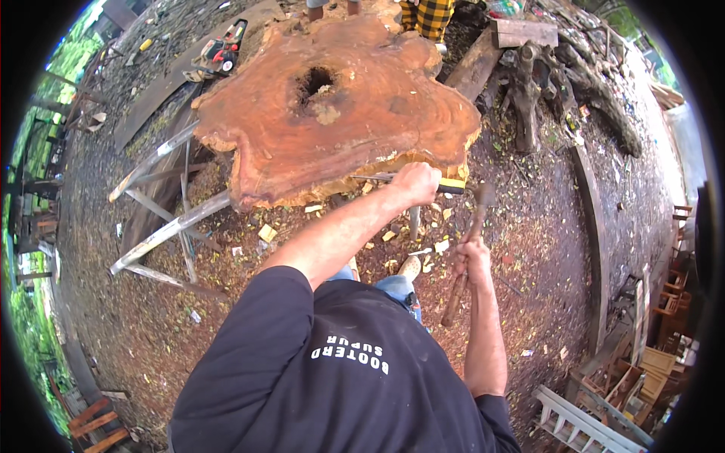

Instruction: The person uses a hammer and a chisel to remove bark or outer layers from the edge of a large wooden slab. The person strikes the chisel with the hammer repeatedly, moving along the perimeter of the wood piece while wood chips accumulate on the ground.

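Note:
A large reddish-brown wood slab (332, 147) with an irregular, wavy outline lies in front of me, with a dark hole (316, 81) in its upper face. My left hand (418, 183) is closed around a chisel at the slab's near edge. The yellow and black handle (452, 185) of the chisel sticks out to the right of my fist, and its thin blade points left along the rough edge. To the right and nearer to me, my right hand (473, 259) grips a hammer by its wooden handle (458, 291). The hammer head (485, 194) is beside the chisel's butt end.
A metal trestle (170, 230) juts out left of the slab. A red and black chainsaw (223, 53) rests on a plank at the far left. Two people's legs (427, 19) show behind the slab. Gnarled logs (529, 90) and a long beam (590, 226) lie right; wood chips litter the ground.

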Available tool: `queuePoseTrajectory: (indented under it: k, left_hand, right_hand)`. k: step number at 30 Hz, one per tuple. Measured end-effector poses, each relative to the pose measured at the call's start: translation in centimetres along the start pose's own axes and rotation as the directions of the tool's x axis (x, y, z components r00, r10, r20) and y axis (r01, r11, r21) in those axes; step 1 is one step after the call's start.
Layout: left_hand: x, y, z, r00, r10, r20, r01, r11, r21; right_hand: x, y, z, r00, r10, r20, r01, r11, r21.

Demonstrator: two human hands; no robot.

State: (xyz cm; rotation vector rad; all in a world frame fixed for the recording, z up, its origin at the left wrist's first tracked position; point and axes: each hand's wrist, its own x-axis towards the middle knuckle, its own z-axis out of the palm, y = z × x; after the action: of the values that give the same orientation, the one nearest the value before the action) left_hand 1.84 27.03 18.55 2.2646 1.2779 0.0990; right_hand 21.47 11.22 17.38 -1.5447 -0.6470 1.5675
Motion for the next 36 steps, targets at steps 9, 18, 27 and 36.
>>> queuePoseTrajectory:
  k: [9,18,27,36]
  left_hand:
    - [0.0,-1.0,1.4,0.999,0.022,-0.032,-0.022,1.0,0.01]
    - [0.2,-0.5,1.0,0.999,0.031,-0.019,-0.031,0.999,0.011]
    - [-0.6,-0.7,0.6,1.0,0.016,0.022,-0.016,1.0,-0.011]
    - [-0.9,-1.4,1.0,1.0,-0.007,-0.008,0.007,1.0,0.002]
  right_hand:
    - [-0.4,1.1,0.8,0.998,0.048,0.044,-0.044,0.993,-0.107]
    - [-1.2,1.5,2.3,0.986,0.126,0.104,-0.129,0.991,0.022]
    - [0.0,1.8,-1.0,0.955,-0.116,-0.273,0.251,0.807,0.535]
    - [-1.0,1.3,-1.5,0.974,-0.04,-0.225,0.125,0.918,0.377]
